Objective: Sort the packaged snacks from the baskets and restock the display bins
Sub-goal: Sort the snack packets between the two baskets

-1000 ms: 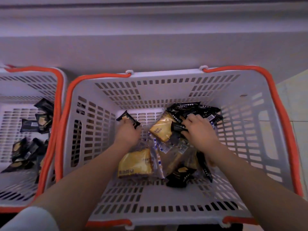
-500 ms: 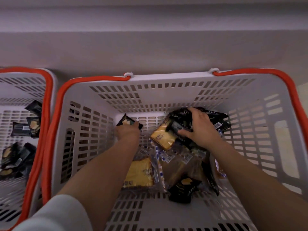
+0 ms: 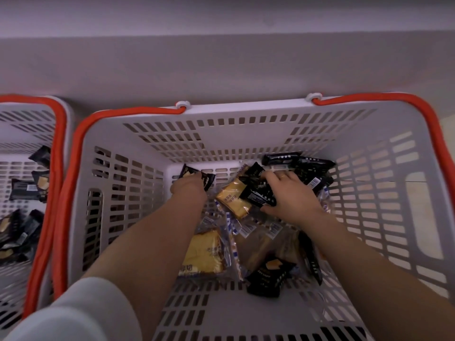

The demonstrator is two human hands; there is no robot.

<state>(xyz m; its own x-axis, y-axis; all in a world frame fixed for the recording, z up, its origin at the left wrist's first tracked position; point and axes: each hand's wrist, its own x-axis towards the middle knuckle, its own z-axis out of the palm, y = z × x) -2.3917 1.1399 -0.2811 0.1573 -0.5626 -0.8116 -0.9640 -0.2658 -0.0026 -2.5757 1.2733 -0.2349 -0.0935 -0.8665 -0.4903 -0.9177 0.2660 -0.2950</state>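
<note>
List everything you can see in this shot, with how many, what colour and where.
Main basket: one, white with orange handles, centre.
Second basket: one, white with orange handle, left edge, partly cut off.
Black packets: several, in the main basket, mostly far right; exact count unclear.
Clear packets: several, yellow cake inside, main basket floor, overlapping.
Dark packets: several, in the second basket.
Wall: grey, behind the baskets.
Sleeve: one, white, bottom left.
Left hand: holds a black packet, far left of the main basket.
Right hand: grips a black packet, far centre.
</note>
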